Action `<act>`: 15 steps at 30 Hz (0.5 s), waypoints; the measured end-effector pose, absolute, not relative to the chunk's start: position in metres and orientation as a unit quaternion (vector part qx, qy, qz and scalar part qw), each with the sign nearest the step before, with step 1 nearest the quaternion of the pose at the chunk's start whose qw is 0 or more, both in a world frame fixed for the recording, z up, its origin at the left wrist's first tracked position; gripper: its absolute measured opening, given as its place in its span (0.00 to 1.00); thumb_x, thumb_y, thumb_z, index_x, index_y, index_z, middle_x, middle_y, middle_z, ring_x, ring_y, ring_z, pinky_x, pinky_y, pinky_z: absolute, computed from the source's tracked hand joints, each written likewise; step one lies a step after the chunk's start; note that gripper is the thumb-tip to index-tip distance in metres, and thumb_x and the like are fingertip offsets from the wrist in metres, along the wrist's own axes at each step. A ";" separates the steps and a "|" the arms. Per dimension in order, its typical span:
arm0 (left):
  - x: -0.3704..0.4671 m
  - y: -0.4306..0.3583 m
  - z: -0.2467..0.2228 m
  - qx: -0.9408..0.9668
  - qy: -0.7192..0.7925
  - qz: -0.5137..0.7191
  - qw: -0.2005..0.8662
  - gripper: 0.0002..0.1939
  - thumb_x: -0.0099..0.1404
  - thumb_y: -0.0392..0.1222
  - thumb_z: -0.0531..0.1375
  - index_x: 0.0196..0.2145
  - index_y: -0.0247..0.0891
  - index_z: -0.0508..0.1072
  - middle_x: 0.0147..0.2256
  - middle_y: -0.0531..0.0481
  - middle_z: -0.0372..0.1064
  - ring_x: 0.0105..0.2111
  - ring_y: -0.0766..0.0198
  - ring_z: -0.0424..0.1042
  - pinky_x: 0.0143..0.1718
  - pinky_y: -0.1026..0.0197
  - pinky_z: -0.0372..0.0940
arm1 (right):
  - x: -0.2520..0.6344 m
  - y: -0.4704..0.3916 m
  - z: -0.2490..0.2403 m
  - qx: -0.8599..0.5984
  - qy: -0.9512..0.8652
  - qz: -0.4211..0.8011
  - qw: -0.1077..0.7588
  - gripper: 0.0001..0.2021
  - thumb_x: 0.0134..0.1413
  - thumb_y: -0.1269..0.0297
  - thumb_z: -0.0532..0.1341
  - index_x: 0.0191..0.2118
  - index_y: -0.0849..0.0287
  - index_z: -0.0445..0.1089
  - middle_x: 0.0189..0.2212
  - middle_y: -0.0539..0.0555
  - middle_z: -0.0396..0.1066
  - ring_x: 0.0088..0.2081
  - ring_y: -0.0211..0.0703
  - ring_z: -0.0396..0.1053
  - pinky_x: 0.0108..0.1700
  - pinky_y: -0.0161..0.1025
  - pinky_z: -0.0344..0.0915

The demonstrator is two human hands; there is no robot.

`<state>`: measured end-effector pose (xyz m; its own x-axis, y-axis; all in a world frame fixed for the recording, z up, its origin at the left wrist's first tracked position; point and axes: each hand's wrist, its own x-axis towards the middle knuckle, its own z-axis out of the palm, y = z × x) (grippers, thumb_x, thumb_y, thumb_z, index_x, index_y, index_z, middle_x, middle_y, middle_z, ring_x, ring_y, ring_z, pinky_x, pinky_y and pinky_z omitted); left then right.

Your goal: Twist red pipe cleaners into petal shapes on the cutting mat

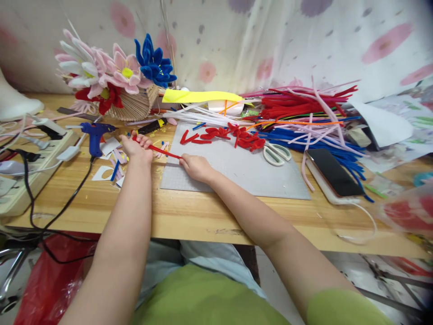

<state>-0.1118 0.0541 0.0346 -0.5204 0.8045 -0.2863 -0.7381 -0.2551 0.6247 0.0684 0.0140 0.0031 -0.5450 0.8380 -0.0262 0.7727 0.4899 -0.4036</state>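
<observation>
A red pipe cleaner (165, 151) stretches between my two hands, over the left edge of the grey cutting mat (237, 174). The fingers of my left hand (137, 146) are closed around its left part, palm turned up. My right hand (196, 167) pinches the other end above the mat. Along the mat's back part lie several bent red pipe cleaner pieces (248, 137). White-handled scissors (276, 154) rest beside them; their blades are hidden. Just left of my left hand is a blue glue gun (96, 135).
Fuzzy flowers (126, 72) stand at the back left. Bundles of red pipe cleaners (301, 104) and blue pipe cleaners (304, 141) lie at the back right, near a phone (333, 171). A power strip (40, 167) with trailing cords is at the left. A utility knife (152, 126) lies behind my left hand.
</observation>
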 end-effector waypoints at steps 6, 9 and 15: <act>-0.086 0.076 0.066 0.042 0.330 0.799 0.501 0.19 0.71 0.44 0.39 0.24 0.39 0.57 0.14 0.59 0.48 0.11 0.75 0.49 0.13 0.71 0.49 | 0.059 0.018 0.004 -0.515 -0.801 0.265 0.150 0.24 0.64 0.50 0.38 0.45 0.58 0.65 0.42 0.58 0.72 0.42 0.47 0.69 0.40 0.38 0.60; -0.079 0.083 0.076 0.056 0.358 0.771 0.524 0.18 0.70 0.47 0.45 0.23 0.39 0.57 0.13 0.60 0.45 0.10 0.76 0.45 0.10 0.71 0.43 | 0.060 0.018 0.004 -0.519 -0.781 0.293 0.185 0.26 0.63 0.48 0.38 0.43 0.58 0.67 0.40 0.57 0.72 0.40 0.46 0.69 0.40 0.38 0.60; -0.084 0.091 0.077 0.017 0.448 0.714 0.538 0.16 0.69 0.38 0.44 0.23 0.37 0.55 0.12 0.61 0.37 0.09 0.76 0.36 0.10 0.71 0.35 | 0.054 0.011 0.014 -0.479 -0.758 0.363 0.254 0.22 0.63 0.54 0.42 0.38 0.58 0.70 0.35 0.54 0.72 0.38 0.43 0.68 0.39 0.36 0.61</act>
